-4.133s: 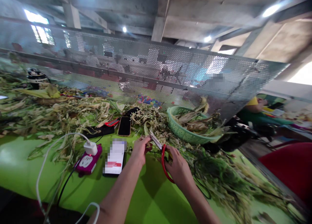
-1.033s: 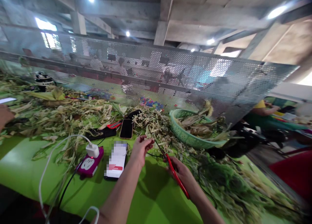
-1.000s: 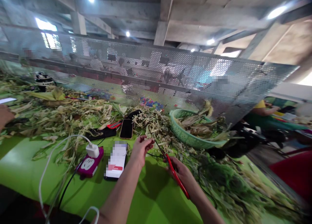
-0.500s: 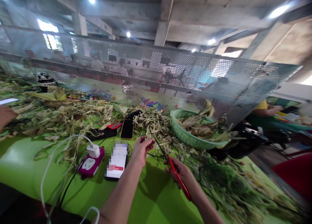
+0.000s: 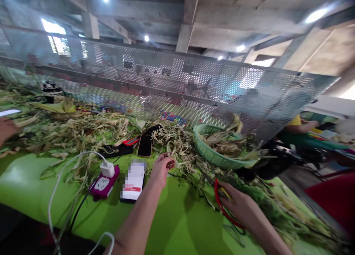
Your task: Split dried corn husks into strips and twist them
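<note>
Scissors with red handles [image 5: 217,196] and dark blades angle up and left in my right hand [image 5: 235,201], whose fingers curl around the handles. A bit of yellow shows by those fingers. The blades rest among dried plant scraps, apart from my left hand. My left hand [image 5: 162,169] is closed in a pinch at the near edge of a pile of dried leaf strips [image 5: 180,144]; whatever is between its fingertips is too small to make out. Green netting-like strands [image 5: 249,190] lie beyond my right hand.
A green plastic basket [image 5: 206,151] of dried husks stands at the back right. To the left are a lit phone [image 5: 134,181], a dark-screened phone [image 5: 144,146], a purple power strip [image 5: 104,183] with a white charger, and a red cutter [image 5: 130,141]. Another person's hand [image 5: 7,129] is far left.
My right hand has moved right with the scissors, taking the blades away from my left hand. The left hand stays nearly in place, its fingers drawn closer together.
</note>
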`<state>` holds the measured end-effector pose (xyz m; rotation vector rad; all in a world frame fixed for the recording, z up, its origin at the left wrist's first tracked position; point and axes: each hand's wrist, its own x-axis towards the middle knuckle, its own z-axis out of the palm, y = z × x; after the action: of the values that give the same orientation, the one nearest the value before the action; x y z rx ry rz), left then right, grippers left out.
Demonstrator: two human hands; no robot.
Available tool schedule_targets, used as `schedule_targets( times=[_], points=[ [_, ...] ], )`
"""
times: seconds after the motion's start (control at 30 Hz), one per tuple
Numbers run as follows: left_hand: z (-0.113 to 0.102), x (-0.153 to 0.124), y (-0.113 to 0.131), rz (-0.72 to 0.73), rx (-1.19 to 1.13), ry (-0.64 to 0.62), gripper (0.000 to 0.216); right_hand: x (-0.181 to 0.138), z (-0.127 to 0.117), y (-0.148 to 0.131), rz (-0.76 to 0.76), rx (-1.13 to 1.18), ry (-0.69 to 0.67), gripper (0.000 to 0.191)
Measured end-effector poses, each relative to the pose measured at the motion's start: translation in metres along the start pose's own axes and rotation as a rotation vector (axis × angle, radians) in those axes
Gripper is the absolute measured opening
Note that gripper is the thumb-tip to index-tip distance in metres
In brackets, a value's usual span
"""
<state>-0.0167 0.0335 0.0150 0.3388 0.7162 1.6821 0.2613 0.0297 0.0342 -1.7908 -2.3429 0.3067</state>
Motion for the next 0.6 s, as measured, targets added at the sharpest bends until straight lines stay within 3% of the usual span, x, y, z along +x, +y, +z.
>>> schedule_targets(
  times=[0.1, 0.17, 0.3, 0.43, 0.6],
  points=[
    [0.0, 0.0, -0.001, 0.027, 0.114, -0.049, 0.028, -0.007, -0.012, 0.01, -0.016, -0.106, -0.03, 0.041],
    [0.0, 0.0, -0.001, 0.058, 0.224, -0.088, 0.031, -0.009, -0.023, -0.001, -0.005, -0.127, 0.033, 0.039],
    [0.0, 0.001, -0.004, 0.102, 0.377, -0.132, 0.035, 0.005, -0.035, -0.051, -0.303, 0.097, 0.224, 0.035],
    [0.001, 0.0, -0.009, 0.079, 0.421, -0.204, 0.038, 0.035, -0.018, -0.09, -0.431, 0.314, 0.312, 0.033],
    [0.004, -0.005, -0.013, 0.057, 0.413, -0.237, 0.042, 0.054, 0.017, -0.097, -0.304, 0.624, 0.205, 0.022]
  ],
)
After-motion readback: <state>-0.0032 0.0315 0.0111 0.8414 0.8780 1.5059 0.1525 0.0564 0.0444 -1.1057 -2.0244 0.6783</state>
